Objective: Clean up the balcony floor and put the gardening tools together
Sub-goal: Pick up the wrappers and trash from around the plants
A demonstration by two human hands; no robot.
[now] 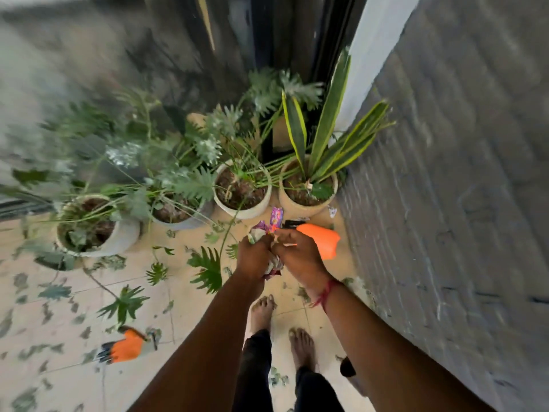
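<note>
One orange-palmed glove (127, 349) lies far left on the tiled floor (44, 316), among scattered leaf cuttings (123, 303). Four potted plants (246, 211) stand in a row beyond. At centre is the left hand (254, 257), its grip clenched round a wad of crumpled wrappers (274, 264). The right hand (300, 254) touches it, its grip pinching the same wad. One orange container (322, 240), possibly a spray bottle, blurred, is just beside the grey wall (445, 203).

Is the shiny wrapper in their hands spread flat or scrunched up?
Scrunched up: the purple-and-silver foil wrapper shows as a wrinkled wad gripped between the left hand and right hand.
</note>
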